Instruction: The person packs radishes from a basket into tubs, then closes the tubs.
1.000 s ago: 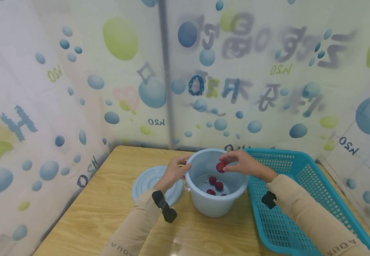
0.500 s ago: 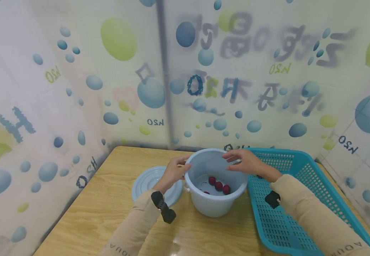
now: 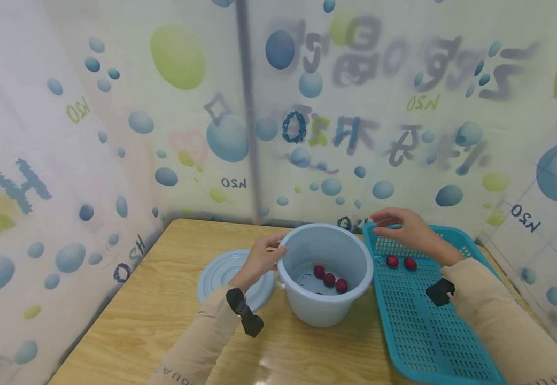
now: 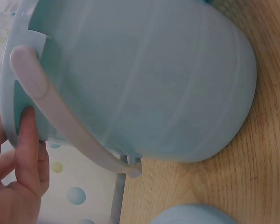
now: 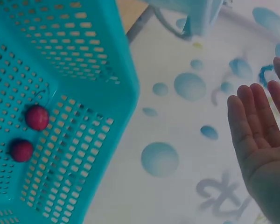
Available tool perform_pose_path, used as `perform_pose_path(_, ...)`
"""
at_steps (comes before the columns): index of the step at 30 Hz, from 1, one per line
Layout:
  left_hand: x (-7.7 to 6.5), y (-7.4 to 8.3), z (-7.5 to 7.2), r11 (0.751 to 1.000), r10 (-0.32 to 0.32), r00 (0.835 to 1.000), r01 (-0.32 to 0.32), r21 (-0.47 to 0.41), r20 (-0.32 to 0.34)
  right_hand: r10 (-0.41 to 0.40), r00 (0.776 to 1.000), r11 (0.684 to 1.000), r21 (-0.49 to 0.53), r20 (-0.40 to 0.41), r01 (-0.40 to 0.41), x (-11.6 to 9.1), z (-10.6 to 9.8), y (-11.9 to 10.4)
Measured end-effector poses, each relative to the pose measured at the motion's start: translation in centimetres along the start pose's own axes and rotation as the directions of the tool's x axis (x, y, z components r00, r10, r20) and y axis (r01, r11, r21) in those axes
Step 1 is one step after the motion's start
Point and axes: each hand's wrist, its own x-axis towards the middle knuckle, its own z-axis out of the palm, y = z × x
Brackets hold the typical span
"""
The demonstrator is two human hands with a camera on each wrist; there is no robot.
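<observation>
My left hand point(image 3: 261, 259) pinches the rim of a pale blue bucket point(image 3: 324, 310) between thumb and fingers. In the left wrist view, its fingers point(image 4: 29, 154) lie at the rim beside the white handle point(image 4: 70, 123). Several small round dark red fruits, like plums point(image 3: 329, 279), lie on the bucket's floor; the near wall partly hides one. Over the far left corner of a turquoise basket point(image 3: 388, 342) hovers my right hand point(image 3: 410, 231), fingers extended and holding nothing. Below it, two more red fruits point(image 3: 410, 263) rest in the basket, also seen as red fruits point(image 5: 37, 117) in the right wrist view.
A round pale blue lid point(image 3: 216, 275) lies on the wooden table point(image 3: 139, 315), left of the bucket and partly behind my left hand. The basket stands close against the bucket's right side. A patterned curtain point(image 3: 201, 107) rises right behind the table.
My right hand held a red fruit over the bucket, let it go inside, then moved right over the basket. Two fruits in the basket now show. My left hand stays on the rim.
</observation>
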Motion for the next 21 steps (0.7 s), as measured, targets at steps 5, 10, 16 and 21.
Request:
perform_pose_path(5, 0.9, -1.3, -0.1, 1.0, -0.005, 1.0, 0.005, -0.016, -0.001, 0.043, 0.998, 0.999, 0.001, -0.055, -0.043, -1.2, -0.9, 1.8)
perform_pose_path(10, 1.8, -2.5, 0.1, 1.0, -0.009, 1.0, 0.009, -0.001, -0.022, 0.112, 0.989, 0.994, 0.015, -0.098, -0.111, -2.4, -1.4, 3.4)
perform_pose_path(16, 2.0, -2.7, 0.1, 1.0, -0.008, 1.0, 0.009, 0.003, -0.024, 0.151, 0.983, 0.978, 0.159, -0.107, -0.134, -2.7, -1.1, 11.6)
perform_pose_path(21, 1.4, -1.8, -0.1, 1.0, 0.002, 1.0, -0.002, -0.017, -0.011, 0.265, 0.939, 0.964, 0.026, -0.218, -0.266, -2.1, 1.0, 23.8)
